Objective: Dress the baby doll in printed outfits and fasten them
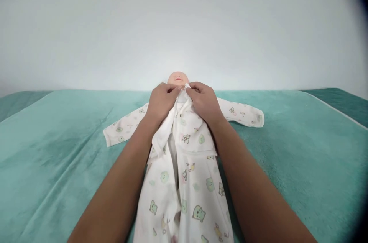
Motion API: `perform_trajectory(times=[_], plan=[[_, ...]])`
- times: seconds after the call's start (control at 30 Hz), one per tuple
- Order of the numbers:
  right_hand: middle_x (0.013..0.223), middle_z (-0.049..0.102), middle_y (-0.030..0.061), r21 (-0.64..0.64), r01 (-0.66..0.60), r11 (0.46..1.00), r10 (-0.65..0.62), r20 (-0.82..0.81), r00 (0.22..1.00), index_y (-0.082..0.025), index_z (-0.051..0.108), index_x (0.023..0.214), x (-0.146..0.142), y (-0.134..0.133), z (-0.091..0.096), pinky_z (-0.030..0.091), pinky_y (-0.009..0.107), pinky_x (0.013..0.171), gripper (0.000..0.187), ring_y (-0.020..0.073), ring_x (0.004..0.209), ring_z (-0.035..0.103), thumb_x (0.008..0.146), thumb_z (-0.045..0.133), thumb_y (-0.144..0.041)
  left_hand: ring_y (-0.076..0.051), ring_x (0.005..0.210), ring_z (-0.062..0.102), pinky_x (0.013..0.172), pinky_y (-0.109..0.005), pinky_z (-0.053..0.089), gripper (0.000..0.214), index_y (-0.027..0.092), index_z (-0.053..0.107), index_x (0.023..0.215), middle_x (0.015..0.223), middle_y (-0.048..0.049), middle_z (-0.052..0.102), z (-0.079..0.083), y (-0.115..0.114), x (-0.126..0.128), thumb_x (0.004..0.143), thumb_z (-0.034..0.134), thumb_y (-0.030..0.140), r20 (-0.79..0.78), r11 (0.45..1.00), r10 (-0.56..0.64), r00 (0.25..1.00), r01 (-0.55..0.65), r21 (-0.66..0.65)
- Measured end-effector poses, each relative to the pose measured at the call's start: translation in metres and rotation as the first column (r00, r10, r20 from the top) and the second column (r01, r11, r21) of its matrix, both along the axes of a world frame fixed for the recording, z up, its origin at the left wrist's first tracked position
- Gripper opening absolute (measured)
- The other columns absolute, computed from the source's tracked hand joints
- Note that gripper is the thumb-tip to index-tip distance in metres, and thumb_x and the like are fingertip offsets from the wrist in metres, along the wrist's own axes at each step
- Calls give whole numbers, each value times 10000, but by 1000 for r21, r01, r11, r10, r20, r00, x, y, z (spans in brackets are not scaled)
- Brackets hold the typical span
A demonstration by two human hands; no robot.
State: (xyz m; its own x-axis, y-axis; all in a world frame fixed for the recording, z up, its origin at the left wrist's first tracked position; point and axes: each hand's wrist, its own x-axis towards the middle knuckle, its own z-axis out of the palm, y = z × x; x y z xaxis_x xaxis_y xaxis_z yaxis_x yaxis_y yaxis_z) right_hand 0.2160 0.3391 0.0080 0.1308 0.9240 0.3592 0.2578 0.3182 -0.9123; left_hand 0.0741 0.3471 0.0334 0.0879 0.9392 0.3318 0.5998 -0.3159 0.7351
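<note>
On my head-camera feed I've got the left hand [162, 99] and right hand [204, 101], fingers pinched shut on the collar of the white bear-print cotton sleepsuit [186, 158], spread flat on the teal plush bed cover [57, 151] just below the pink plastic doll head [178, 78].

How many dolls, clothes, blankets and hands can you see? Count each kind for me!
Dolls: 1, the doll lying face up.
Clothes: 1, the white bear-print sleepsuit.
Blankets: 1, the teal blanket.
Hands: 2, the left hand and right hand, both pinching the sleepsuit at its neck.
Total: 5
</note>
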Motion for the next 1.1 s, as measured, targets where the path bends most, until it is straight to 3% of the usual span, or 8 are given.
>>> perform_trajectory(times=[0.17,0.4,0.6,0.77,0.97,1.1], plan=[[920,680,26,76,97,992,-109,162,981,-212,687,851,-3,-4,2,429,352,837,165,200,888,594,810,527,-204,-153,740,574,663,-276,423,179,194,683,776,856,-21,696,0,-3,0,843,594,335,80,997,-42,996,47,-64],[856,726,-9,34,94,995,-95,24,995,-224,729,833,1,-5,0,448,338,777,187,190,834,626,805,544,-232,-173,777,591,745,-300,468,216,187,668,772,852,-53,702,-9,10,-5,872,486,246,190,997,82,978,-80,-20],[831,717,-5,49,53,997,-52,-10,999,-218,736,834,0,-8,-1,467,330,771,168,183,817,627,807,580,-274,-180,796,634,798,-310,501,150,180,728,747,918,-55,742,-13,13,-10,799,591,213,263,994,-28,964,55,-95],[818,710,-4,37,-7,999,9,-41,999,-212,739,816,0,-8,-1,476,315,750,152,175,805,626,804,605,-283,-148,706,601,740,-286,501,85,173,721,765,804,-33,719,-13,11,-11,763,662,235,328,988,31,944,21,-155],[876,697,6,125,42,991,-24,-143,990,-217,744,914,-3,-9,0,491,318,786,198,177,850,632,830,615,-341,-137,668,564,618,-271,445,178,168,704,726,773,-28,691,-17,15,-12,805,569,253,302,993,40,952,-4,-119],[856,703,6,72,9,997,-4,-81,997,-215,749,868,-5,-12,3,492,320,773,174,183,835,634,817,614,-312,-148,690,595,647,-278,468,158,177,706,761,808,-30,709,-16,14,-12,798,556,210,352,992,3,936,42,-119]])
